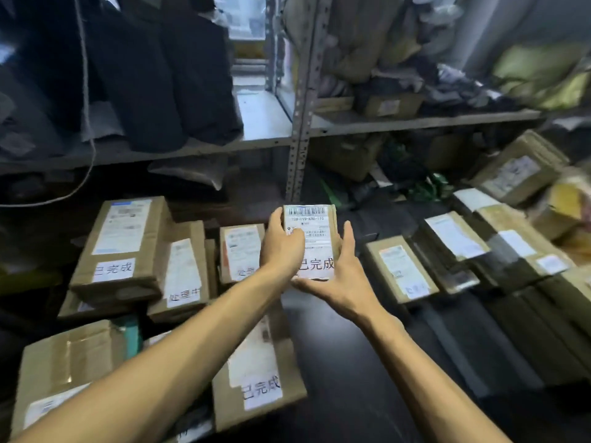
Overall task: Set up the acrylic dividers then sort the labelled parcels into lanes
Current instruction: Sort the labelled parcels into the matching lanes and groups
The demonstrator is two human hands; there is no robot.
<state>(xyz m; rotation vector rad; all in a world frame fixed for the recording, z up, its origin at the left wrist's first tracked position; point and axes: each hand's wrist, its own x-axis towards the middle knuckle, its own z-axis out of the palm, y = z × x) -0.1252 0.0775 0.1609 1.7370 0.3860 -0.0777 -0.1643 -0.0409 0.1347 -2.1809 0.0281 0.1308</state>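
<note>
- The parcel, a small brown box with a white barcode label on top, is held up in mid-scene, above the dark table. It touches none of the other boxes.
- A strip with large handwritten characters runs across the parcel's near end.
- The left hand grips the parcel's left edge, thumb curled over the label face.
- The right hand supports the parcel's near right corner, with its fingers laid straight along the right edge rather than curled round it.
- Left of the hands, brown boxes are crowded together. A big box lies far left, and a slimmer box leans against its right side.
- A near box lies partly under the left forearm, with a white character strip at its near end.
- To the right, a flat box lies on the table, with more labelled boxes packed in rows beyond it.
- Behind the table stands a metal rack. Dark clothing sits on its left shelf, and bags and cartons on its right.
</note>
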